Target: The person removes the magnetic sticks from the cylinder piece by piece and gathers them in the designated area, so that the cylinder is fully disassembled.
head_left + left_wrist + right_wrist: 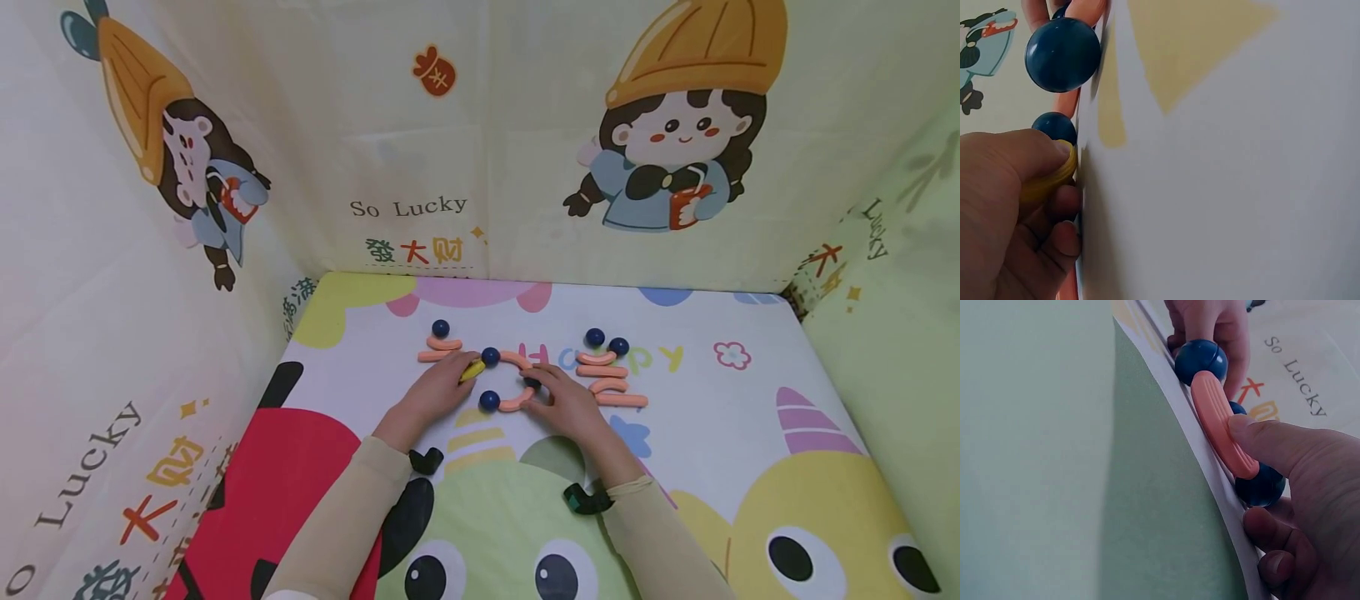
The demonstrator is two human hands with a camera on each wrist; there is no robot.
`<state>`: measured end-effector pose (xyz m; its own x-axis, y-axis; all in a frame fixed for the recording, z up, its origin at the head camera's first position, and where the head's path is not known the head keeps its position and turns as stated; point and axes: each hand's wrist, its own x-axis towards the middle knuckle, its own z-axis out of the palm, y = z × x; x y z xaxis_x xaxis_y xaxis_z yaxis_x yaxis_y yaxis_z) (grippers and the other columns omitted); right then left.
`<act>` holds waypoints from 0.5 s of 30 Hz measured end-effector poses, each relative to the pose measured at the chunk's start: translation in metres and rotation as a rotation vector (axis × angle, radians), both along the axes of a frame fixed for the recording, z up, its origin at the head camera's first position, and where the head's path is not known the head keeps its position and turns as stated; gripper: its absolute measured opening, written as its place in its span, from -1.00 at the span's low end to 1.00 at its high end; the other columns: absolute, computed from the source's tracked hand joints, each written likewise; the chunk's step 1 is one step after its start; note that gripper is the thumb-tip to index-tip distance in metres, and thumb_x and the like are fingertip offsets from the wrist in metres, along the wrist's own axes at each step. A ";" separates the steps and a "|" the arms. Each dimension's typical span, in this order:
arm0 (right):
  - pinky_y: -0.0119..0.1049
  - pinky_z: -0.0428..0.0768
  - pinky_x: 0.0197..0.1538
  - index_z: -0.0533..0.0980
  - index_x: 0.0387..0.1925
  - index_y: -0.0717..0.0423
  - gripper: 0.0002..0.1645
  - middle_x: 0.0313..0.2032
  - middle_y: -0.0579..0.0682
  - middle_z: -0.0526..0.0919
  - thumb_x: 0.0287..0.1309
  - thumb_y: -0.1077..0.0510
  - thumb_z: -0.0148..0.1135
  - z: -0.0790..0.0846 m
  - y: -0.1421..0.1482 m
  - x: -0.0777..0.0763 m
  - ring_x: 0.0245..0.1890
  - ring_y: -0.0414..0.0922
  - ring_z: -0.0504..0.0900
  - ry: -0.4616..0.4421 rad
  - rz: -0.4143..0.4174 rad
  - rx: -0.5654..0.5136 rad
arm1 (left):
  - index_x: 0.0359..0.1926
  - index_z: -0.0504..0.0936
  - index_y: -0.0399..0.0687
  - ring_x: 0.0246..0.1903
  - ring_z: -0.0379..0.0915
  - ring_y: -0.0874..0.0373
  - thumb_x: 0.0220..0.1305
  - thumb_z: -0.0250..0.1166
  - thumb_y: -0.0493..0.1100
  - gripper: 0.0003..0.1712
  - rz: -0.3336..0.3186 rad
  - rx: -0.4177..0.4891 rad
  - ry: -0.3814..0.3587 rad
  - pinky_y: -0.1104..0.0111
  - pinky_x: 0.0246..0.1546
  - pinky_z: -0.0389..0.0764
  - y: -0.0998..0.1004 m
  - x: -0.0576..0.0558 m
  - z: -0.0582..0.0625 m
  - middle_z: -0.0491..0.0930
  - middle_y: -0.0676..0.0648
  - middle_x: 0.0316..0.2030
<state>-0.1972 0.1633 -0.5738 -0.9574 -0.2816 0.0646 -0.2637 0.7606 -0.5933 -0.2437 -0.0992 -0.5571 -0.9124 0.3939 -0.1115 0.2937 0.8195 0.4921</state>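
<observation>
My left hand (pixel 431 392) pinches a yellow stick (pixel 1050 178) between thumb and fingers, its end against or very close to a dark blue ball (pixel 490 357). From that ball a curved pink stick (pixel 516 359) runs right to a second blue ball (pixel 1261 486), partly covered by my right hand (pixel 570 407). Below it, another curved pink stick (pixel 1219 422) bends back to a third blue ball (pixel 489 401), forming a half ring open on the left. In the right wrist view, my right thumb lies on this lower stick, with curled fingers behind the second ball.
Left of the half ring lie a blue ball (pixel 440 328), a curved pink stick (pixel 444 343) and a straight one (pixel 432 357). To the right are two blue balls (pixel 595 337) and several pink sticks (pixel 602 372). A cartoon-printed mat (pixel 720 408) covers the table; printed cloth (pixel 525 167) surrounds it.
</observation>
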 end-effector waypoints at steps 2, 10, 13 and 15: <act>0.01 0.58 0.08 0.42 0.31 -0.36 -0.43 0.35 -0.15 0.42 0.29 -0.20 0.23 0.000 0.000 0.000 0.13 -0.01 0.61 0.004 -0.003 0.001 | 0.42 0.33 0.17 0.41 0.25 0.03 0.44 0.15 -0.01 -0.43 0.010 -0.009 -0.004 0.07 0.38 0.33 0.001 0.000 0.001 0.33 -0.03 0.41; 0.03 0.57 0.11 0.42 0.32 -0.33 -0.42 0.35 -0.15 0.43 0.28 -0.19 0.24 0.000 0.000 0.000 0.18 0.00 0.59 0.013 -0.001 -0.002 | 0.36 0.43 0.13 0.39 0.27 -0.01 0.42 0.12 -0.09 -0.50 0.005 -0.037 0.024 0.08 0.35 0.37 0.001 -0.002 0.000 0.37 -0.06 0.35; 0.02 0.58 0.11 0.42 0.32 -0.32 -0.42 0.34 -0.15 0.43 0.29 -0.19 0.23 0.000 0.000 0.000 0.17 -0.01 0.59 0.016 0.002 0.008 | 0.36 0.44 0.12 0.38 0.29 0.00 0.42 0.12 -0.09 -0.50 -0.001 -0.036 0.028 0.08 0.34 0.38 0.000 -0.002 0.000 0.38 -0.06 0.33; -0.03 0.61 -0.04 0.41 0.33 -0.34 -0.40 0.35 -0.14 0.42 0.28 -0.20 0.24 0.000 0.000 0.000 -0.02 -0.04 0.65 0.014 0.005 0.015 | 0.37 0.44 0.13 0.33 0.34 0.02 0.43 0.11 -0.09 -0.49 -0.001 -0.036 0.027 0.10 0.31 0.42 -0.001 -0.002 0.000 0.39 -0.05 0.30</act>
